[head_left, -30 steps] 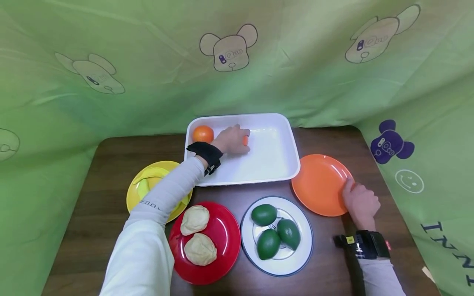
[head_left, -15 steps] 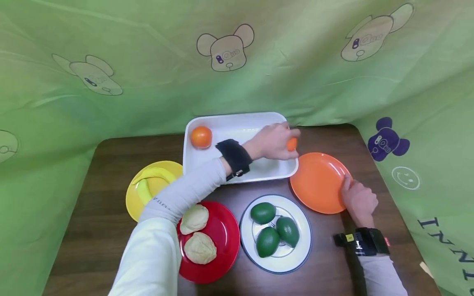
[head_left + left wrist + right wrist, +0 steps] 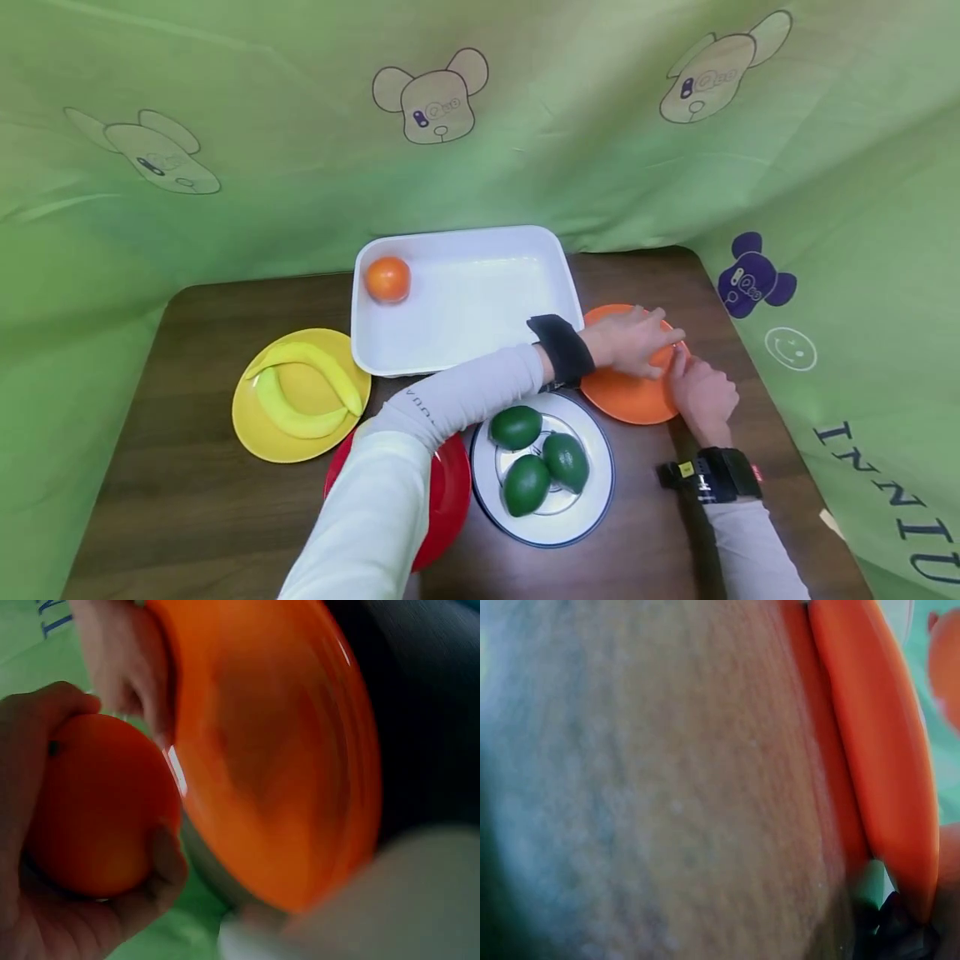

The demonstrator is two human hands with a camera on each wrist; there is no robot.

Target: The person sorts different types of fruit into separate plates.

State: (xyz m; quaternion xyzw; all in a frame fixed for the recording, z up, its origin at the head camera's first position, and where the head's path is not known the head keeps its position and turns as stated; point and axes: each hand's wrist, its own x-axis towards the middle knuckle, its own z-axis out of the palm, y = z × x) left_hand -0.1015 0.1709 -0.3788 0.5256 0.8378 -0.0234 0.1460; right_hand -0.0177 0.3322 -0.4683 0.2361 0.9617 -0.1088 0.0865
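In the left wrist view my left hand point(image 3: 45, 825) holds a round orange point(image 3: 105, 806) between thumb and fingers. The head view places that left hand point(image 3: 633, 340) above the orange plate point(image 3: 626, 402), where it hides most of the fruit. My right hand point(image 3: 705, 396) grips the plate's right rim, thumb on top and the other fingers curled at the outer edge. Seen from the right wrist, the plate's side point(image 3: 885, 742) runs along the right, with part of the held orange point(image 3: 949, 667) beyond it. A second orange point(image 3: 387, 279) lies in the white tray point(image 3: 480, 317), at its left end.
Two bananas point(image 3: 300, 417) lie on a yellow plate point(image 3: 255, 425). Left sleeve point(image 3: 420, 425) crosses over the red plate point(image 3: 450, 500). Three green avocado-like fruits point(image 3: 566, 461) sit on a white, blue-rimmed plate point(image 3: 592, 517). A green curtain point(image 3: 300, 167) hangs behind the wooden table point(image 3: 172, 500).
My left hand has carried the orange from the white tray rightwards and nearer, over the orange plate. The right hand has stayed at the plate's rim. The head view has shifted slightly right.
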